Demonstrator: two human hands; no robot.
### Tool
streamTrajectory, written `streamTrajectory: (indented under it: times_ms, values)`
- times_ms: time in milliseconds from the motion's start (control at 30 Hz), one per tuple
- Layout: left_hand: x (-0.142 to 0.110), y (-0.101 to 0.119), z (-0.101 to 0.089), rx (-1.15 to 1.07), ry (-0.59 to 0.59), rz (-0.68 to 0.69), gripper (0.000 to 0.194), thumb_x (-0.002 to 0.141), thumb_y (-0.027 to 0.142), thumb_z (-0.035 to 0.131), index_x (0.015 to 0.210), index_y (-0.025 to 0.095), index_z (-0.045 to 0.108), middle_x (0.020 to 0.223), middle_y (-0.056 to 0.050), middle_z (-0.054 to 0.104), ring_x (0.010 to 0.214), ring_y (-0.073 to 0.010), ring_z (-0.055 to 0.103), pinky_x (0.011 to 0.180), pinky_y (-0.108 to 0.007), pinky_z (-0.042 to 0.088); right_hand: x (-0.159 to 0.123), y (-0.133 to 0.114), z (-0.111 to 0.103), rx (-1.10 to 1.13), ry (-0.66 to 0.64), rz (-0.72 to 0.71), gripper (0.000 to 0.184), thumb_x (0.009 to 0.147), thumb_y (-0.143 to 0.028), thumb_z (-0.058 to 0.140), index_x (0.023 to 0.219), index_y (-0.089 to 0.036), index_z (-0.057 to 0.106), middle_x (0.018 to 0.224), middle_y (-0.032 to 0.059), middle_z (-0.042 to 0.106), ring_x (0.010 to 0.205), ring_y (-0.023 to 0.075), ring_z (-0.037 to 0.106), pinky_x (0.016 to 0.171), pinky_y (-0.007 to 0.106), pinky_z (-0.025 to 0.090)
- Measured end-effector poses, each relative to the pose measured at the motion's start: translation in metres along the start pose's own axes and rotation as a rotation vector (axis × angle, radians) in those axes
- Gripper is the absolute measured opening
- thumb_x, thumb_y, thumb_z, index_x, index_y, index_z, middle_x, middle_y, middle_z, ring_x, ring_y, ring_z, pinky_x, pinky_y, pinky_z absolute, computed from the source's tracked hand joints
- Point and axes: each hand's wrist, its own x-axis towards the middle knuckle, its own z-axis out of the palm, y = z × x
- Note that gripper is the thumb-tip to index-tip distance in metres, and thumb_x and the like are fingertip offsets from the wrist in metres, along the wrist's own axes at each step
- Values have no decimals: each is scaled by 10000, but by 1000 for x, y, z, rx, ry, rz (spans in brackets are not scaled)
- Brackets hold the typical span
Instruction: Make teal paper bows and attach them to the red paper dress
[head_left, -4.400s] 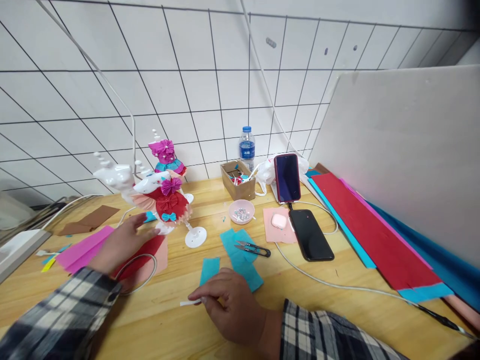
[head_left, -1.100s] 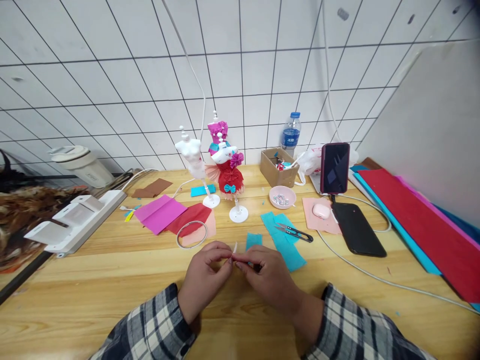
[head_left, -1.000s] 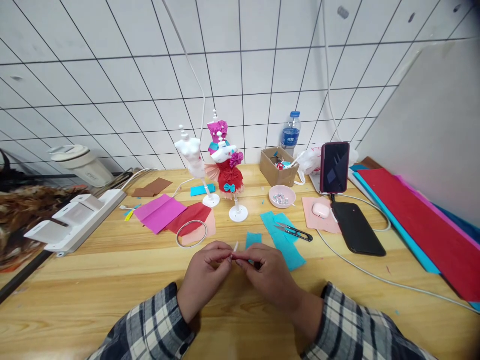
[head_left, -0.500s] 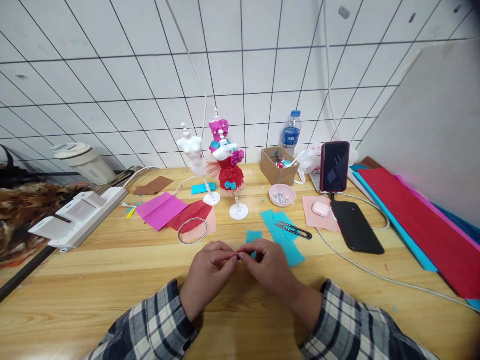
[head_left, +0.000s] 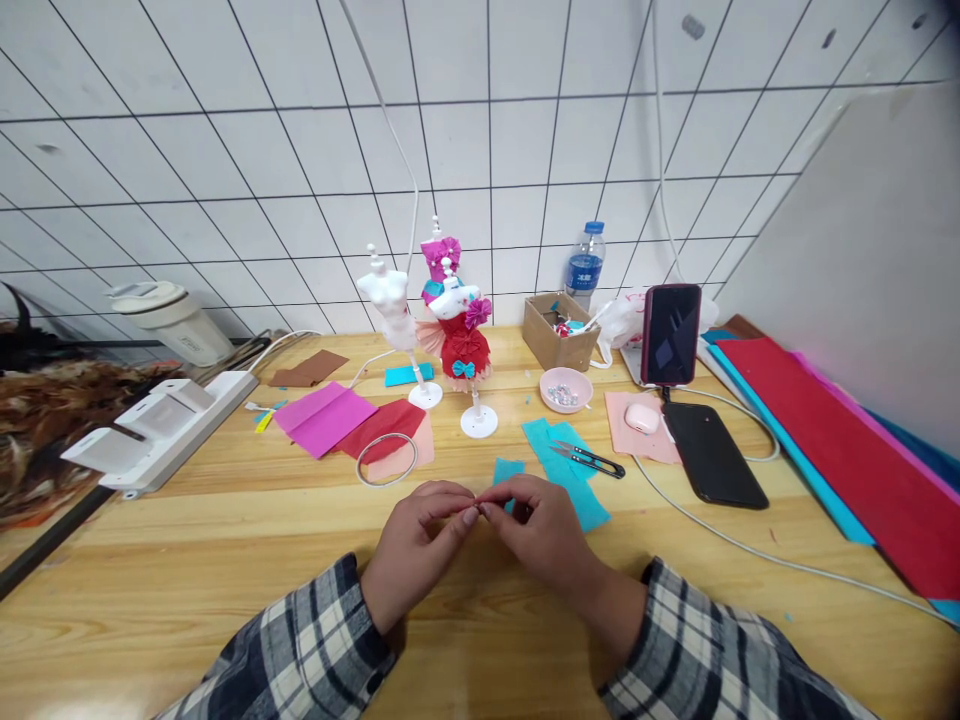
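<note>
My left hand [head_left: 420, 540] and my right hand [head_left: 541, 530] meet fingertip to fingertip above the wooden table. Both are closed in a pinch, and whatever sits between the tips is tiny and mostly hidden; a speck of red shows there. Just beyond the right hand lie pieces of turquoise crepe paper [head_left: 551, 465], with black thread snips [head_left: 592, 460] resting on them. A metal ring [head_left: 386, 482] is in front of the left hand, over red paper [head_left: 379, 425] and pink paper. Behind stands a small mannequin in a red paper dress [head_left: 466, 355].
A bare white mannequin [head_left: 388, 300] and a magenta-topped one [head_left: 441, 255] stand behind. Toward the right are a pink bowl of beads [head_left: 566, 390], a cardboard box [head_left: 555, 335], a bottle [head_left: 585, 262] and a phone [head_left: 716, 455]. A power strip [head_left: 176, 440] lies left.
My fingertips have shifted very slightly while staying pinched together. The view has tilted a little; the objects on the table keep their places.
</note>
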Motion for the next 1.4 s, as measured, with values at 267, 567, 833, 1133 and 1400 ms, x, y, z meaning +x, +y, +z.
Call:
streamTrajectory:
  times_ms: [267,567,833,1133,1400]
  values:
    - [0,-8,7,122,89,65,166,809,195,590,787,206,754,837,-61,731,779,-177,681,722,-272,552,-2,-4,4,-130,13,-39,103,772,-208,617,804,-217,714,724,-7,671,576,106,522,545,223,394]
    - [1,-8,8,95,104,91,178,846,178,545,798,203,715,834,-37,722,774,-151,670,718,-231,536,2,-5,12,-113,70,-30,94,777,-146,590,781,-194,671,713,-11,638,607,107,529,559,215,393]
    - [2,-7,3,54,48,32,238,877,199,487,813,197,716,826,-43,700,787,-156,656,722,-234,523,2,-1,5,-170,0,-161,98,840,-241,622,878,-244,713,768,-18,680,667,113,578,597,213,407]
    - [-2,-4,5,204,84,15,245,849,211,527,698,192,718,691,-31,679,659,-154,627,622,-247,482,-5,-1,5,-541,30,-392,150,906,-254,504,864,-231,647,773,4,653,695,145,587,605,262,348]
    - [-4,-3,6,86,105,41,179,782,158,574,698,187,730,730,-34,728,688,-154,666,655,-240,522,4,-8,8,-14,-47,142,23,726,-204,553,719,-187,567,654,-30,580,528,92,459,494,208,317]
